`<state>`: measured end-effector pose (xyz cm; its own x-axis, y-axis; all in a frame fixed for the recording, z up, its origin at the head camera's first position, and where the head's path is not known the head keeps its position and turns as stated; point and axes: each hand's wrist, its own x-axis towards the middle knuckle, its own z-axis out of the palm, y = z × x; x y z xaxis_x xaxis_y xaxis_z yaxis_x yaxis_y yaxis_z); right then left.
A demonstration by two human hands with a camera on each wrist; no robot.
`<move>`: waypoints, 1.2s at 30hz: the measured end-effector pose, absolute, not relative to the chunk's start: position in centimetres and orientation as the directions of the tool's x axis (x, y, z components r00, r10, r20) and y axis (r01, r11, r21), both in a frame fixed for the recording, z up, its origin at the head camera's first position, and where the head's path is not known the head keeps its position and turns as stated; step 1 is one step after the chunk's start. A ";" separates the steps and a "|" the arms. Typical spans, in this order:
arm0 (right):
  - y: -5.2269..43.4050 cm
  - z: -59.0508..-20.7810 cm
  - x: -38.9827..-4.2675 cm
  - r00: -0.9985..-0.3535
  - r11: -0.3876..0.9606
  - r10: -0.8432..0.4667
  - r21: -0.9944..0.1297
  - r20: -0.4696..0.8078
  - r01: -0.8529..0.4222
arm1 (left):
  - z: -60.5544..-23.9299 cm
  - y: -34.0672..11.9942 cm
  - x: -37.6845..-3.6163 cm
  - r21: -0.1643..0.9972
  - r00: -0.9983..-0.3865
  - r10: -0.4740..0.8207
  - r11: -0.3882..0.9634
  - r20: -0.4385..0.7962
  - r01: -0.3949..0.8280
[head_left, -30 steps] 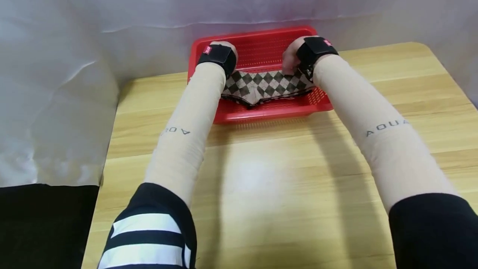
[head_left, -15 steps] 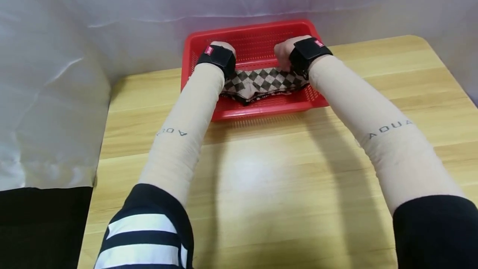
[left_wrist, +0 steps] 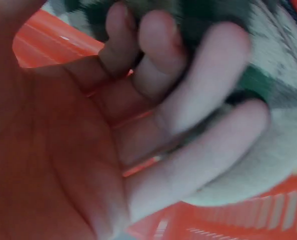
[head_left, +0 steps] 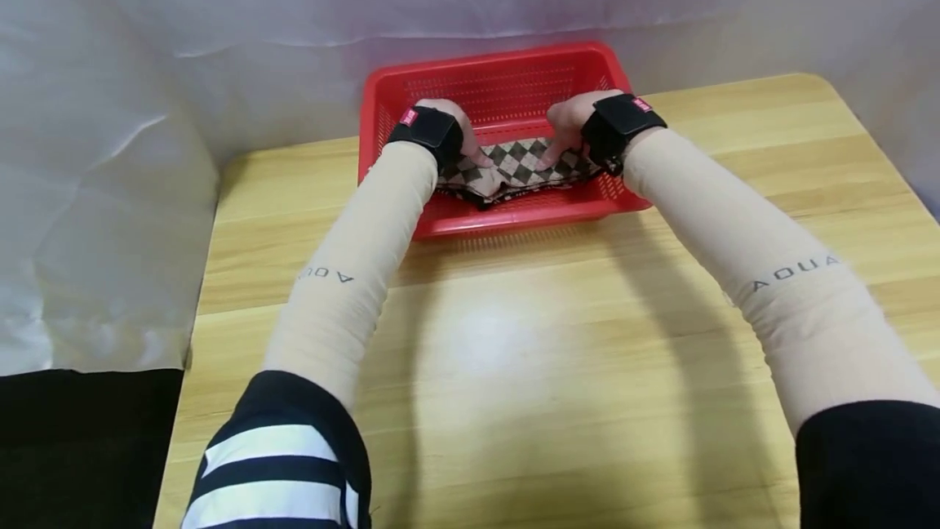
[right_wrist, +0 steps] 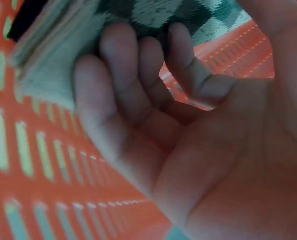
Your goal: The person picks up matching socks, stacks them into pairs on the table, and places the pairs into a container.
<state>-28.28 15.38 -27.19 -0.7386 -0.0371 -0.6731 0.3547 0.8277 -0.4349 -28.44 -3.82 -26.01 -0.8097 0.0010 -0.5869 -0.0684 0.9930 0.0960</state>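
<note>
A red plastic basket (head_left: 507, 223) with slotted walls stands at the table's far side. Inside it lies a folded cloth (head_left: 517, 163) with a dark and pale diamond pattern and a dark lower edge. My left hand (head_left: 466, 135) is over the cloth's left part, thumb stretched inward on top. In the left wrist view, its loosely bent fingers (left_wrist: 203, 80) touch the cloth. At the cloth's right part is my right hand (head_left: 567, 126), its thumb pointing down onto the pattern. The right wrist view has its bent fingers (right_wrist: 119, 65) resting against the layered cloth edge.
The basket stands on a light wooden table (head_left: 499, 349). Behind it and to the left hangs a pale sheet (head_left: 294, 15). A dark area (head_left: 81, 447) lies beyond the table's left edge.
Both thumbs have spread out over the cloth, where the hands looked more closed before. The right hand first shifted inward, then slightly back outward. The cloth stays in the basket.
</note>
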 end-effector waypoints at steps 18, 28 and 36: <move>15.8 -28.7 -31.7 -0.628 0.946 -0.325 -0.246 -0.707 -0.213 | -26.2 -4.6 -29.2 -0.025 -0.775 0.253 0.945 -0.580 0.327; 15.4 -22.5 -28.4 -0.743 0.844 -0.536 -0.220 -0.402 -0.490 | -21.4 -4.8 -25.6 0.164 -0.834 0.490 0.871 -0.253 0.463; 15.9 -23.5 -21.3 -0.799 0.746 -0.579 -0.290 0.160 -0.599 | -22.1 -5.3 -20.1 0.285 -0.833 0.553 0.796 0.012 0.533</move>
